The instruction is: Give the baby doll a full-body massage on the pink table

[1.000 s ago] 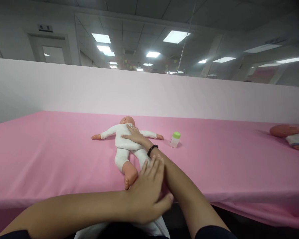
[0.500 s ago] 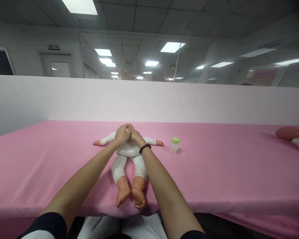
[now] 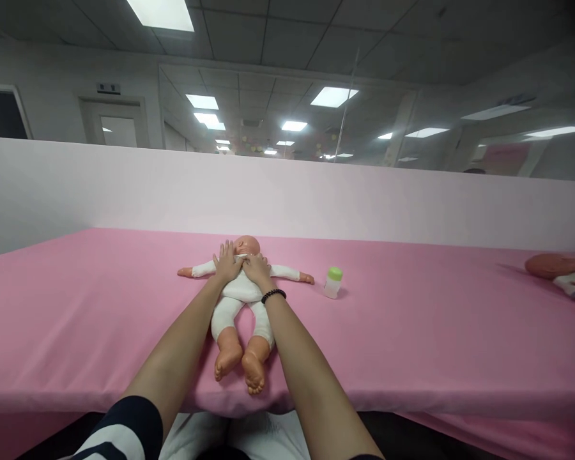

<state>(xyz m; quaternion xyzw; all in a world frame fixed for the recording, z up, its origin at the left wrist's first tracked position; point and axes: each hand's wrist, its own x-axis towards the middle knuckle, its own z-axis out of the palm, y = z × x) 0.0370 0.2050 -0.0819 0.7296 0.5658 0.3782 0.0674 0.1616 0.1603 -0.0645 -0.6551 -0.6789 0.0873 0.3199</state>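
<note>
- Baby doll (image 3: 239,289) lies on its back in the middle of the pink-covered desk (image 3: 412,345), arms straight out, legs toward the person, feet near the front edge.
- Left hand (image 3: 227,263) is open, fingers spread, resting on the doll's upper chest and shoulder on the left side of the view. No grip there.
- Right hand (image 3: 257,268) sits at the neck of the white sleepsuit (image 3: 223,322), fingers curled. Can't tell if it's actually pinching the fabric.
- My guess on handling: pretty light, with a soft body under the suit and firmer, slightly slick vinyl head and feet. I'd put one palm under the head and neck and the other under the torso, not lift it by the limbs.
- Small feeding bottle (image 3: 333,284) with a green cap stands near the doll's outstretched hand, and a second doll (image 3: 553,266) lies at the right edge of the view.
</note>
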